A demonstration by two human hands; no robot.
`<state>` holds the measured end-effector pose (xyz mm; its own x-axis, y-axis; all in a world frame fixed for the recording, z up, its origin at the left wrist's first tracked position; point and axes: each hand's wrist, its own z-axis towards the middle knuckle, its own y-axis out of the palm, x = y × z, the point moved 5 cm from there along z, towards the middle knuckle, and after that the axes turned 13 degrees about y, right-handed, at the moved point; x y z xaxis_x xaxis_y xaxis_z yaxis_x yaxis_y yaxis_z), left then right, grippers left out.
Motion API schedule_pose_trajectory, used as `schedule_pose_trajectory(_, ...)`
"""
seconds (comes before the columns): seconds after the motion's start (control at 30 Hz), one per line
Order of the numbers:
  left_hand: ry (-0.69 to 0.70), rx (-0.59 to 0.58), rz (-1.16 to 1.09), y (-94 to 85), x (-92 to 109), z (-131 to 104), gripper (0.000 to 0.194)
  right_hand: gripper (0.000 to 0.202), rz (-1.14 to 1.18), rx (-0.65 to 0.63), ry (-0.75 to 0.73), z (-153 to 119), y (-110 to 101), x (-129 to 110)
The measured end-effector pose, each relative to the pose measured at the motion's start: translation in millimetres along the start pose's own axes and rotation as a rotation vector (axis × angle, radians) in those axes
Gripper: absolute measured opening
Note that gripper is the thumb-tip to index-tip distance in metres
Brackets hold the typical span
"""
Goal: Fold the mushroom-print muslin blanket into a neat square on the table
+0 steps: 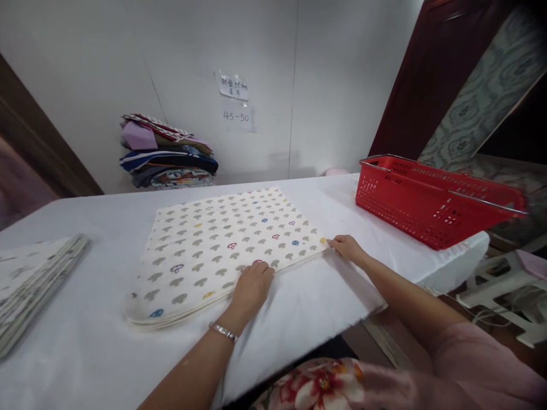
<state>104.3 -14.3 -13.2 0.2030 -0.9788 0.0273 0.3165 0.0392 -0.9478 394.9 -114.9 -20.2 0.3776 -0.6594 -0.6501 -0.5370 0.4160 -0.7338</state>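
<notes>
A folded cream cloth with a grey mushroom print (222,233) lies flat in several layers on the white-covered table (106,364). My left hand (255,280), a silver bracelet at its wrist, rests on the cloth's near edge, fingers close together, their tips on the fabric. At the cloth's near right corner, my right hand (347,248) pinches the edge between thumb and fingers.
At the left edge lies another folded patterned cloth stack (40,279). A red perforated basket (427,202) stands at the right end. Behind the table, folded fabrics (171,154) are piled against the wall. White plastic stools (504,290) stand on the floor at right.
</notes>
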Motion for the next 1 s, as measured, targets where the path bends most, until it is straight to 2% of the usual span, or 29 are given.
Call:
schedule_pose_trajectory(0.23,0.005,0.0,-0.001,0.3,0,-1,0.019,0.024,-0.045,-0.071,0.065,8,4,-10)
schedule_pose_trajectory(0.43,0.009,-0.002,-0.018,0.6,0,-1,0.02,0.028,-0.161,-0.138,0.133,15,9,-4)
schedule_pose_trajectory(0.67,-0.006,-0.029,-0.015,-2.3,2,-1,0.017,0.037,-0.358,-0.185,0.144,19,9,-14)
schedule_pose_trajectory(1.0,0.012,-0.052,0.018,-1.1,4,1,0.021,0.013,-0.294,-0.148,0.116,28,6,-20)
